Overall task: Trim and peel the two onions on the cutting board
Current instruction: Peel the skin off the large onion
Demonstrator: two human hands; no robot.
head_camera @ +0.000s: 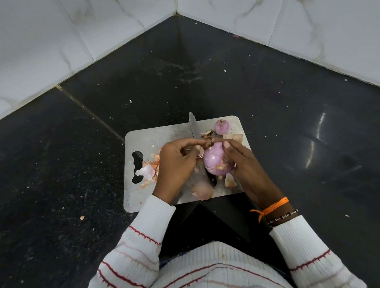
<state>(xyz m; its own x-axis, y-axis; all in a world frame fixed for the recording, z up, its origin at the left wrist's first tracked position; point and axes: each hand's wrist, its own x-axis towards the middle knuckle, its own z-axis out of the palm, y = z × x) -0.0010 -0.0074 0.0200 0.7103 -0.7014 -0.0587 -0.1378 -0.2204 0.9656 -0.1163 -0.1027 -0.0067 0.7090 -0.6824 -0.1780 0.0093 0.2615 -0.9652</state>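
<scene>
Right hand grips onion, left hand pinches skin; risk: skin tears short, or onion slips onto knife below.

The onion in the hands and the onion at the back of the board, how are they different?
The held onion is gripped above the cutting board by the left hand and right hand; the far onion rests untouched by the board's far corner. The held onion looks bigger, though it is nearer the camera. A brown skin strip still hangs from the held onion; the far onion looks peeled. Both are smooth and pinkish purple.
</scene>
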